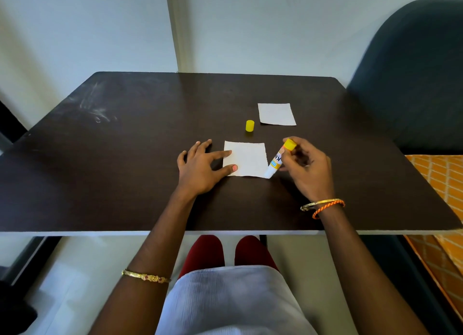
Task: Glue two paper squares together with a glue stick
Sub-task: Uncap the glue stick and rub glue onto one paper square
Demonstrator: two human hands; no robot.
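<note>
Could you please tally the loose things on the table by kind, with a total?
Paper squares: 2, one pressed flat by the left hand, one lying farther back.
Glue sticks: 1, held in the grip of the right hand, its tip at the near paper's corner.
Yellow caps: 1, standing apart.
Total: 4

Near paper square [246, 159] on table [125, 159]; cap [249, 126] behind it; second square [276, 114] behind-right.
</note>
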